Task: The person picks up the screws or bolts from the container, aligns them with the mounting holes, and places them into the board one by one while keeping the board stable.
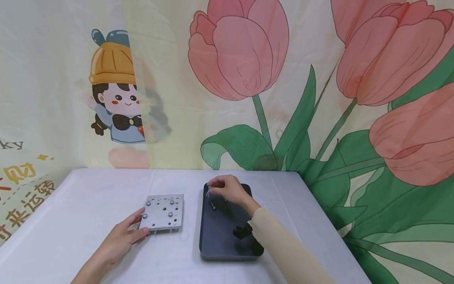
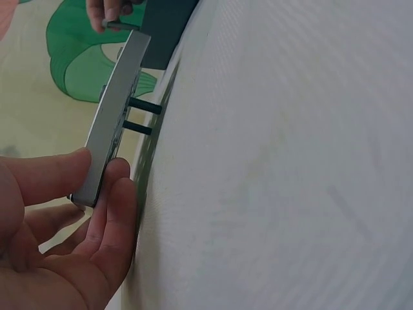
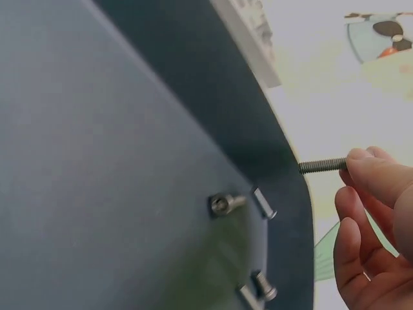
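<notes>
A silver metal plate [image 1: 161, 221] with many holes and several screws in it is held at its left edge by my left hand [image 1: 118, 240]. In the left wrist view the plate [image 2: 113, 123] is seen edge-on, thumb on one face, fingers on the other, screw shanks [image 2: 145, 105] sticking out below. My right hand [image 1: 232, 191], over the dark tray's far left corner, pinches a screw [image 1: 207, 192]; the right wrist view shows its threaded shank [image 3: 322, 166] beyond the fingertips of the hand [image 3: 381, 226].
The dark tray [image 1: 216, 248] lies right of the plate on a white-covered table [image 1: 88, 209]. Several loose screws [image 3: 222, 205] lie inside it. A black object [image 1: 242, 231] shows at my right wrist above the tray. Behind the table hangs a printed cloth [image 1: 170, 118] with tulips.
</notes>
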### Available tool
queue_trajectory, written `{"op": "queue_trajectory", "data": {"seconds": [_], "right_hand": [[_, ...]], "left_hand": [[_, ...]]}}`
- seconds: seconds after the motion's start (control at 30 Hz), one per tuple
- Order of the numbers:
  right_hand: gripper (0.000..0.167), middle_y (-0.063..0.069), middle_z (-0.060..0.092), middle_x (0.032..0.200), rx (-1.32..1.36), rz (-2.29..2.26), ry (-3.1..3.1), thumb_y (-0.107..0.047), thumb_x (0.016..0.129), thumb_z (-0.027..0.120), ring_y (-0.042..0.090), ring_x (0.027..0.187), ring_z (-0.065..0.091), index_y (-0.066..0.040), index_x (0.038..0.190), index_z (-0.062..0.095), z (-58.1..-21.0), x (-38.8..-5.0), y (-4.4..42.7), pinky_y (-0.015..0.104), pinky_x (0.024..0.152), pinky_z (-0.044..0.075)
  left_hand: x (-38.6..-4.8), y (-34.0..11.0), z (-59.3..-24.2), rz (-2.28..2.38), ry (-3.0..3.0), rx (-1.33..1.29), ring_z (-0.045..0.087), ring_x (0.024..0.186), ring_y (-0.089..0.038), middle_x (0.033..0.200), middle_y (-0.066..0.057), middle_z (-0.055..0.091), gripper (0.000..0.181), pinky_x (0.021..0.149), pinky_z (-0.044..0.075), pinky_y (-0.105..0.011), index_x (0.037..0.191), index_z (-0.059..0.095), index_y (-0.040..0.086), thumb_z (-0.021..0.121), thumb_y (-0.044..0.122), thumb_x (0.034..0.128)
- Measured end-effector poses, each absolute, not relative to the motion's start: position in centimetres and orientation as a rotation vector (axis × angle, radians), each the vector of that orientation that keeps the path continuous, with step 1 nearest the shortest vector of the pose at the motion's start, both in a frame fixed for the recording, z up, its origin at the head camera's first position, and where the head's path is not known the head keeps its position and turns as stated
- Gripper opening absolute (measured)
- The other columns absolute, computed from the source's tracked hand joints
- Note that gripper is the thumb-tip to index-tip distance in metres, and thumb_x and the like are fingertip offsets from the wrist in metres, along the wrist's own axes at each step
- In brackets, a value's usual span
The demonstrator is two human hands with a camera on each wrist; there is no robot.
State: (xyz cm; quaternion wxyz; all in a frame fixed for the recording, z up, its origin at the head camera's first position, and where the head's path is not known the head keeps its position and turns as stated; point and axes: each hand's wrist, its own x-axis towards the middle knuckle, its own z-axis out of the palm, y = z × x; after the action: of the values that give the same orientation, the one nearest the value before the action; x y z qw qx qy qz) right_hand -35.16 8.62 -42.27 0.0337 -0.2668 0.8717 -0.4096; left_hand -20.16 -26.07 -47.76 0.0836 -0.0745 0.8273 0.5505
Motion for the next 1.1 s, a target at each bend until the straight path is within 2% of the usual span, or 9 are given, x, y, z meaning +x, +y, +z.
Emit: {"op": "queue_trajectory", "data": {"seconds": [0.2, 0.4, 0.63, 0.87, 1.1], "right_hand": [[0.021, -0.008, 0.077, 0.106, -0.841, -1.311, 2.658, -0.02, 0.099, 0.078, 0.009, 0.095, 0.069, -0.019, 0.12, 0.081, -41.1, -34.7, 7.7, 0.027, 0.083, 0.061], [0.023, -0.007, 0.078, 0.107, -0.88, -1.329, 2.62, -0.018, 0.098, 0.079, 0.009, 0.095, 0.07, -0.018, 0.122, 0.08, -40.3, -34.3, 6.6, 0.026, 0.085, 0.061], [0.023, -0.008, 0.078, 0.111, -0.883, -1.362, 2.568, -0.018, 0.097, 0.08, 0.011, 0.097, 0.071, -0.022, 0.12, 0.081, -40.1, -34.1, 4.9, 0.027, 0.085, 0.061], [0.025, -0.009, 0.077, 0.111, -0.924, -1.368, 2.508, -0.021, 0.097, 0.081, 0.011, 0.096, 0.07, -0.021, 0.122, 0.08, -39.9, -33.8, 2.8, 0.026, 0.081, 0.06], [0.024, -0.008, 0.076, 0.111, -0.947, -1.37, 2.475, -0.019, 0.097, 0.08, 0.01, 0.095, 0.069, -0.021, 0.121, 0.081, -39.8, -33.5, 1.0, 0.024, 0.08, 0.058]], "left_hand": [[-20.4, -25.9, -47.8, 1.621, 2.499, -0.225, 0.061, 0.131, -0.038, 0.164, -0.034, 0.03, 0.083, 0.1, 0.061, -0.039, 0.17, 0.022, 0.009, 0.071, 0.017, 0.1029], [-20.5, -25.6, -47.7, 1.648, 2.495, -0.229, 0.062, 0.129, -0.035, 0.162, -0.034, 0.034, 0.082, 0.096, 0.062, -0.033, 0.17, 0.023, 0.009, 0.071, 0.012, 0.1025], [-20.3, -25.4, -47.7, 1.67, 2.485, -0.24, 0.063, 0.125, -0.031, 0.158, -0.034, 0.04, 0.082, 0.093, 0.062, -0.03, 0.169, 0.026, 0.008, 0.072, 0.011, 0.1013], [-20.1, -25.3, -47.7, 1.653, 2.472, -0.253, 0.066, 0.119, -0.025, 0.157, -0.034, 0.04, 0.084, 0.095, 0.062, -0.034, 0.169, 0.028, 0.009, 0.075, 0.016, 0.0997], [-20.1, -25.4, -48.0, 1.658, 2.475, -0.236, 0.066, 0.122, -0.027, 0.157, -0.033, 0.041, 0.083, 0.096, 0.062, -0.034, 0.168, 0.028, 0.009, 0.074, 0.016, 0.1]]}}
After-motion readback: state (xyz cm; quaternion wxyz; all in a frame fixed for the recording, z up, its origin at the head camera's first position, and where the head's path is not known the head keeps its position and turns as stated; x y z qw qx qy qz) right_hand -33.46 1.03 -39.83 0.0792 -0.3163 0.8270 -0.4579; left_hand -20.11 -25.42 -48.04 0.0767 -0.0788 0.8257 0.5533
